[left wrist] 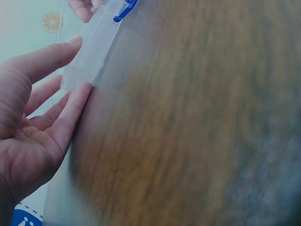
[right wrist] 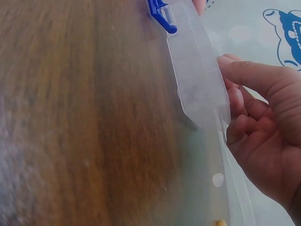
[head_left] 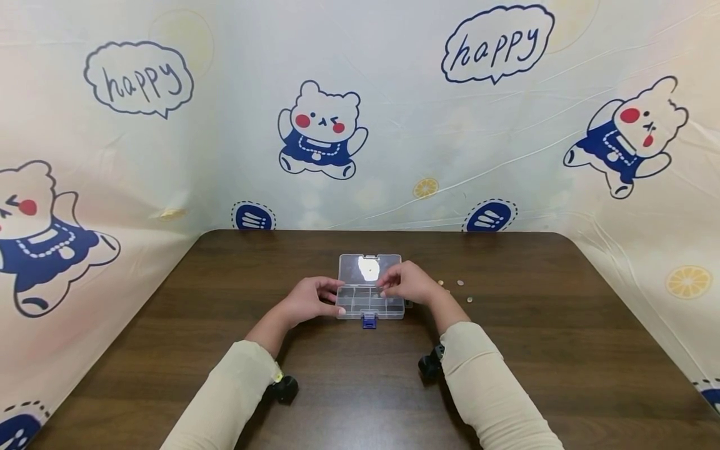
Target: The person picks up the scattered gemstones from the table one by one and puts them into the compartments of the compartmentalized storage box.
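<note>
Clear box, flat on a brown table, small compartments, lid raised at the back, blue latch in front, pale pieces to its right.

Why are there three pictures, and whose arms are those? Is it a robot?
No robot here! These are a person's two bare hands, in light sleeves. The big picture comes from a camera on the person's head, looking forward and down. The other two come from little cameras, one worn on each wrist, so they show each hand close up.

On the brown table sits a clear box with little compartments, an open lid and a blue latch. A few tiny pieces lie on the right; they're too small to name.

The left hand holds the box's left end. The right hand is over the compartments, but I can't tell whether its fingers hold anything. Behind is a backdrop with cartoon bears.
</note>
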A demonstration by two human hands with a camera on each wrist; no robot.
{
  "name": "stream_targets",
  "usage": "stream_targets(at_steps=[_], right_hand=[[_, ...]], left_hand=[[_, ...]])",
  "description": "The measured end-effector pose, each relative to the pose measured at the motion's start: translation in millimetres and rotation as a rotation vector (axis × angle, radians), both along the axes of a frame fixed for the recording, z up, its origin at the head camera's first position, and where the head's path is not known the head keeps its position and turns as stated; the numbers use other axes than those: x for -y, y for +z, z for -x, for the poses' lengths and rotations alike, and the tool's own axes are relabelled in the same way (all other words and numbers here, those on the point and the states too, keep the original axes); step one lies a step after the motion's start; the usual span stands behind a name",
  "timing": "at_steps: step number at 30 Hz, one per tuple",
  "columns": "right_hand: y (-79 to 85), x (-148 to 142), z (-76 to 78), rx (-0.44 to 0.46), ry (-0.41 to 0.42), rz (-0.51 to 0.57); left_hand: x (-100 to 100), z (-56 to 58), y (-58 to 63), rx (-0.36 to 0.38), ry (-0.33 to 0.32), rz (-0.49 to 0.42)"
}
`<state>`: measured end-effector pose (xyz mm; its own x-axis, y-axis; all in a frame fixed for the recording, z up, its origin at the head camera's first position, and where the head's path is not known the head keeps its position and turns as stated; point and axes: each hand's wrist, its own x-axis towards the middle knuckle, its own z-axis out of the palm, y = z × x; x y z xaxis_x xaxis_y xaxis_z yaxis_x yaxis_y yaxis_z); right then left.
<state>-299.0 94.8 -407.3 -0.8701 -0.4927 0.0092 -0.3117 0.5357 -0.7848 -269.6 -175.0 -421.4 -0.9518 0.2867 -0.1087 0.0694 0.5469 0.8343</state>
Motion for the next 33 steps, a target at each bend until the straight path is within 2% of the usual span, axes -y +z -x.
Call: stream_targets(at_steps=[12, 33], right_hand=[[3.3, -6.5, -4.6, -0.003, 0.028, 0.007], [7.8, -10.5, -15.6, -0.027, 0.001, 0.046]], left_hand=[[-2.2, -0.5, -0.5, -0.002, 0.004, 0.009], [-1.1, -1.3, 1.4, -0.011, 0.006, 0.015]])
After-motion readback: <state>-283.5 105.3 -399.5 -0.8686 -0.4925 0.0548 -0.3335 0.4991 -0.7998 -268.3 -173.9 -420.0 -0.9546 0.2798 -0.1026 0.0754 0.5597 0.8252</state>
